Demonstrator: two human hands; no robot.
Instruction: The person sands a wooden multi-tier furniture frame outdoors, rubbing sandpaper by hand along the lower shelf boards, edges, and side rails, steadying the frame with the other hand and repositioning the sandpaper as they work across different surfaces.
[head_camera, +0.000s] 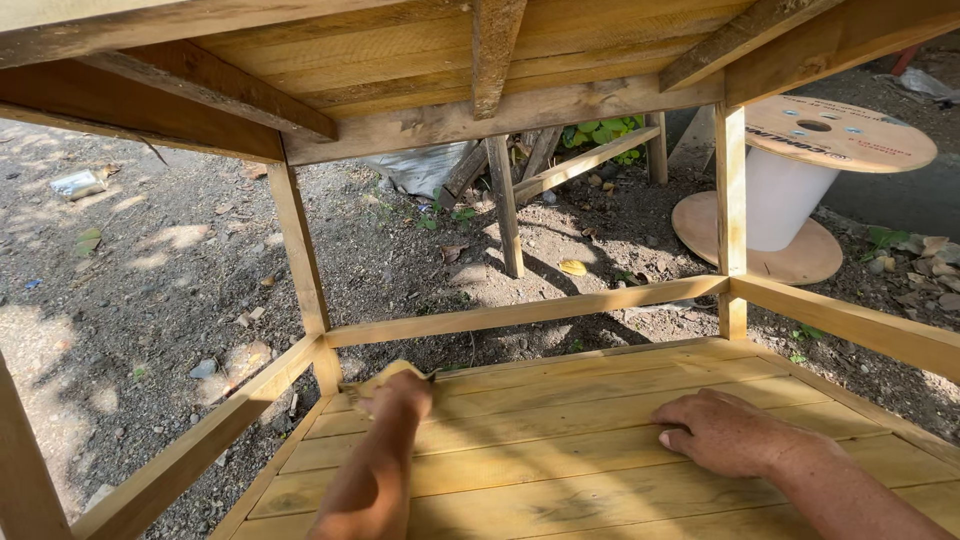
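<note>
The left hand (398, 392) presses a small yellowish piece of sanding sheet (385, 373) against the pale slatted wooden shelf (560, 440) of an unfinished timber frame, at the shelf's far left corner, just beside the left rear upright post (300, 250). The fingers of this hand are clenched down on the sheet; only the sheet's far edge shows past the knuckles, so its full shape cannot be told. The right hand (725, 430) lies palm down on the same shelf, to the right of the left hand and well apart from it, with its fingers (680, 425) released, spread flat on the planks and grasping nothing. A horizontal wooden rail (525, 312) runs along the far side of the shelf, above its rear edge, and joins the right rear upright post (731, 200). A second rail (850, 322) runs along the shelf's right side. The rough plank underside of the upper deck (450, 50) spans overhead, above the shelf. Beyond the right rear post, a round wooden cable spool with a white core (790, 185) stands on the bare soil ground (150, 280). Behind the rear rail, leaning timber pieces (510, 190) stand on the same ground.
</note>
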